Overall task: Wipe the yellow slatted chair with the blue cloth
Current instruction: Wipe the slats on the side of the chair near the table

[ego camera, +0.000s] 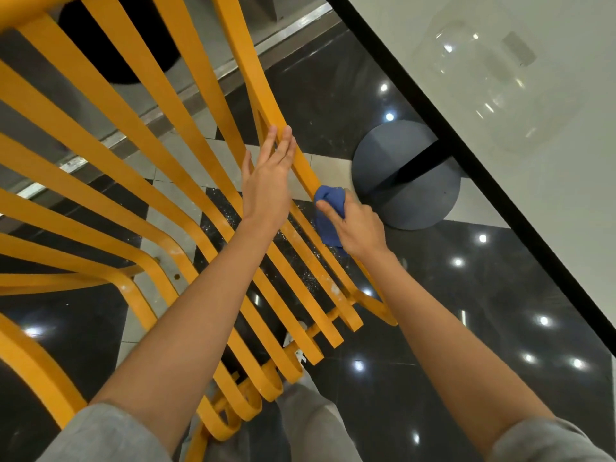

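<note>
We are seeing open gaps running between the slats of the yellow chair (140,135), each showing the dark glossy floor (416,311) beneath, and they are narrowing toward the curled slat ends near us, where a hand is finding less room to slip through. Our left hand (266,185) is lying flat with straight fingers on the outermost slat, and our right hand (356,225) is gripping the blue cloth (328,208) against that slat's outer edge, so both are blocking that stretch. To the right, the round table base (406,175) and the black-edged white tabletop (533,161) are hemming in the floor space just beside the chair.
</note>
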Tool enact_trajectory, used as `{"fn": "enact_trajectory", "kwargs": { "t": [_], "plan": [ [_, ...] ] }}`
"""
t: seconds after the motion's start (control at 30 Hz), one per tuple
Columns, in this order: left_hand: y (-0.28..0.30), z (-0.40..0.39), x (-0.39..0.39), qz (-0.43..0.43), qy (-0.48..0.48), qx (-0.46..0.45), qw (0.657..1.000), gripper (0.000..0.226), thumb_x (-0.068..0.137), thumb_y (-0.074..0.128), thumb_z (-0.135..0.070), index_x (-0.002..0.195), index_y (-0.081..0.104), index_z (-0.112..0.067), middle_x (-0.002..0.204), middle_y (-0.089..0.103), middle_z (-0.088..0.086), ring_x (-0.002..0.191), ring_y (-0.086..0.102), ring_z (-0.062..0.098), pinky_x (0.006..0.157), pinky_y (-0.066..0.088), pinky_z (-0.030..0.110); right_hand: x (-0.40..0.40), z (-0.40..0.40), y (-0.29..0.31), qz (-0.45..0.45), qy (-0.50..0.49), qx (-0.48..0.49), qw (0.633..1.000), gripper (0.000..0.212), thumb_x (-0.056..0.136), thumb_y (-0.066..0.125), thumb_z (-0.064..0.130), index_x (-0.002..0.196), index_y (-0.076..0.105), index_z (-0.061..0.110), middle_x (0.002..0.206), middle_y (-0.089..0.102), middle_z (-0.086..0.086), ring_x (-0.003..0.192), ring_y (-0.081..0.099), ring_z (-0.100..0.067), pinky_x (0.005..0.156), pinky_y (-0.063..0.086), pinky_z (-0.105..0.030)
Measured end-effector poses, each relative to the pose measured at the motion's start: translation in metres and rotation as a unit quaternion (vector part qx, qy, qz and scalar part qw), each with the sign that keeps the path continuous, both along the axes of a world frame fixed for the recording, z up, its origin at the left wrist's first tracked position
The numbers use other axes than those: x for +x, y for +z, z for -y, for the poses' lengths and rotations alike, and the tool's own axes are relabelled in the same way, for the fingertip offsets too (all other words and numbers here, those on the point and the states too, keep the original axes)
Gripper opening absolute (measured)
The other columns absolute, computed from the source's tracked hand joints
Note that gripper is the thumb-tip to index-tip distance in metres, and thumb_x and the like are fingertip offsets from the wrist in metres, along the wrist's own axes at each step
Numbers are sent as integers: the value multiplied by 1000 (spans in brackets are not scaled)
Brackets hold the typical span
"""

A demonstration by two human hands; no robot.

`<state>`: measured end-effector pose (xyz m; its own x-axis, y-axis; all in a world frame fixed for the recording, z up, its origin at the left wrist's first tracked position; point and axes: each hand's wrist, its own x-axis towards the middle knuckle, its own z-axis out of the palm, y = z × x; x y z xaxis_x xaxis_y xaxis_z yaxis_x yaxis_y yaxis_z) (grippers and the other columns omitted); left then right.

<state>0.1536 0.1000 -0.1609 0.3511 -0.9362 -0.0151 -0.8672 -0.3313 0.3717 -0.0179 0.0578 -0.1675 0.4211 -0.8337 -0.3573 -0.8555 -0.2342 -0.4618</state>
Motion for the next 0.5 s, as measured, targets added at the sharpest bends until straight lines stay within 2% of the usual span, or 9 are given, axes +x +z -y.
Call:
{"fn": "enact_trajectory", "kwargs": {
  "t": [0.07,0.17,0.23,0.33,0.4,0.43,0.5],
  "plan": [
    [0,1,-1,-6,4,0,1000,82,87,61,4,156,22,-21,165,8,-8,152,-3,15,121,11,53,4,-2,0,-54,38,-52,996,57,93,43,64,116,45,13,87,50,3,72,50,-18,62,40,-32],
    [1,2,-3,-12,11,0,1000,83,87,62,4,155,23,-20,164,9,-8,152,-3,16,121,12,53,14,-3,-1,-50,14,-72,996,52,95,39,63,111,47,14,83,53,2,71,57,-20,61,45,-34],
    [1,1,-3,-13,11,-2,1000,82,87,61,4,155,23,-20,164,9,-8,152,-3,16,121,12,54,16,-3,-4,-25,-12,-62,998,49,97,37,61,106,50,15,79,55,0,70,59,-22,62,45,-34],
    [0,0,-2,-10,6,-1,1000,82,88,62,2,155,22,-20,165,8,-7,152,-3,16,121,11,54,16,2,-5,23,-84,-22,996,48,98,36,59,86,50,15,73,56,-2,68,58,-23,59,41,-32],
    [0,-1,-1,-7,3,2,1000,82,88,62,1,156,21,-21,165,7,-7,152,-4,16,121,11,54,12,4,-6,48,-125,20,991,50,98,35,60,83,51,15,69,54,1,67,57,-22,55,36,-28],
    [-1,-1,-1,-8,2,3,1000,82,88,61,2,156,21,-21,165,7,-7,152,-4,16,121,11,54,8,2,-6,57,-130,36,989,50,98,35,60,88,53,15,71,55,2,68,58,-23,55,36,-27],
    [-1,-1,-1,-12,2,-2,1000,81,89,60,3,156,21,-21,165,7,-7,152,-4,16,121,10,54,-1,-7,-5,40,-89,26,995,49,98,36,60,109,52,15,79,57,2,73,60,-22,61,41,-29]
  ]
}}
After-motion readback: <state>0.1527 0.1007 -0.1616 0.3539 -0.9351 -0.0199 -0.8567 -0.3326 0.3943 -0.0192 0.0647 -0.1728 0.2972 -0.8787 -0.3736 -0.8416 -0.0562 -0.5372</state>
